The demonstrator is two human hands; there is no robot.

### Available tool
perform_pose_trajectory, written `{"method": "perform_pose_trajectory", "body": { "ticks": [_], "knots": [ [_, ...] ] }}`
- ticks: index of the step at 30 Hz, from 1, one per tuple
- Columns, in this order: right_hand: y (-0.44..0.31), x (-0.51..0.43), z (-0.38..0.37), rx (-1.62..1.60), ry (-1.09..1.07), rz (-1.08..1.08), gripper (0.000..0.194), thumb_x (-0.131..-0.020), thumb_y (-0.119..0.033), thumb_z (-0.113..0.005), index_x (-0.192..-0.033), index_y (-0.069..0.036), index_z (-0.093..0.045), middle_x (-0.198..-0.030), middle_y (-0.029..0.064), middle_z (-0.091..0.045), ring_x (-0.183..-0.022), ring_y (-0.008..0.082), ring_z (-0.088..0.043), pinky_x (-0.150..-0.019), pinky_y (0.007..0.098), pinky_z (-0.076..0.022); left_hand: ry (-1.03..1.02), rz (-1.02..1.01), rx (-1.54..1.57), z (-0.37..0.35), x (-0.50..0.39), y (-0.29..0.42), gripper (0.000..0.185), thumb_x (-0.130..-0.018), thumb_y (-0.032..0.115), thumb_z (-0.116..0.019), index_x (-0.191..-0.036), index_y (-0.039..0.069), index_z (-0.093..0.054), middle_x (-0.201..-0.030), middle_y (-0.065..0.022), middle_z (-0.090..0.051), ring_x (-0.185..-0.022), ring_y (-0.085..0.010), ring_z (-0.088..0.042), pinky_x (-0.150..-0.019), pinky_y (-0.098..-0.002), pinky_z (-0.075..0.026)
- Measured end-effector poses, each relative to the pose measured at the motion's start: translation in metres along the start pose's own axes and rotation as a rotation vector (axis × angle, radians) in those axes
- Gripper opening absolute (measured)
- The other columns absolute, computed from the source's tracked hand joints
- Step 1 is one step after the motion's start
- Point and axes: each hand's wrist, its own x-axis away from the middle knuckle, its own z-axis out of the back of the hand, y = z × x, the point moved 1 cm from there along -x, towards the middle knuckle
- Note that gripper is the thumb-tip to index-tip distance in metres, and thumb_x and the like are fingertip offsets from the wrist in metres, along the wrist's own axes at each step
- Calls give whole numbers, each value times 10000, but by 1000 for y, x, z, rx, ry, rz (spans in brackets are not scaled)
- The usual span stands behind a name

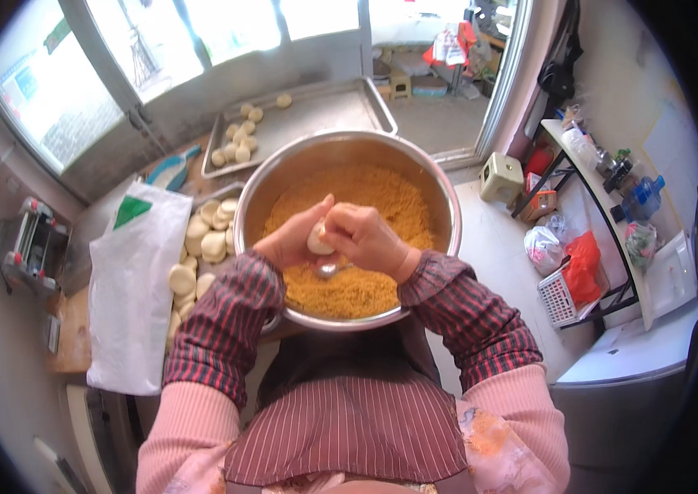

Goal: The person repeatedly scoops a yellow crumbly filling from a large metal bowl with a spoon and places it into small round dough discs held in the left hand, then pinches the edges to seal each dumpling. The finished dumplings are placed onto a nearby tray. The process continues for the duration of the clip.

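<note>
Both hands are together above a large steel bowl [349, 137] of golden-brown crumbly filling [349, 296]. My left hand [293, 233] cups a pale piece of dough [319, 239]. The fingers of my right hand [364, 231] press on the dough's upper edge from the right. Below the hands, a metal spoon [328, 270] rests on the filling, its handle partly hidden. Left of the bowl lie several flat round dough pieces [206, 231], partly under a white cloth or plastic sheet [130, 290]. What is inside the held dough is hidden.
Behind the bowl, a metal baking tray [324, 105] carries several pale dough balls [238, 142]. A blue scoop [171, 173] with white powder lies at the back left. A roller machine [31, 244] is further left. To the right stand a plastic stool [501, 176] and a shelf table [602, 197].
</note>
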Motion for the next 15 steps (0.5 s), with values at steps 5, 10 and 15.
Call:
{"method": "perform_pose_trajectory", "body": {
  "ticks": [5, 10, 15],
  "knots": [
    [9, -1, -4, -88, 10, -122, 78, -875, -67, -674, -890, -7, -627, -865, 179, -626, -794, 352, -644, -715, 409, -519, 262, -58, -188, 12, 1, 3, 515, -1031, 589, -428, -942, 127, -636, -722, -29, -639, -515, -131, -588, -384, -252, -420],
    [16, -5, 1, 123, 71, -160, 240, -920, -168, -697, -1055, 19, -630, -974, 191, -648, -826, 345, -660, -743, 403, -533, 376, -133, -116, 67, 14, 54, 625, -1050, 588, -330, -1009, 31, -611, -760, -100, -680, -506, -155, -603, -391, -267, -452],
    [15, -7, 1, 200, -35, -200, 305, -920, -220, -703, -1076, 30, -626, -983, 204, -658, -828, 335, -671, -745, 409, -539, 581, -458, 38, 123, 34, 128, 743, -1062, 564, -285, -1461, -63, -296, -1332, -318, -513, -1127, -345, -629, -847, -387, -588]
  ]
}}
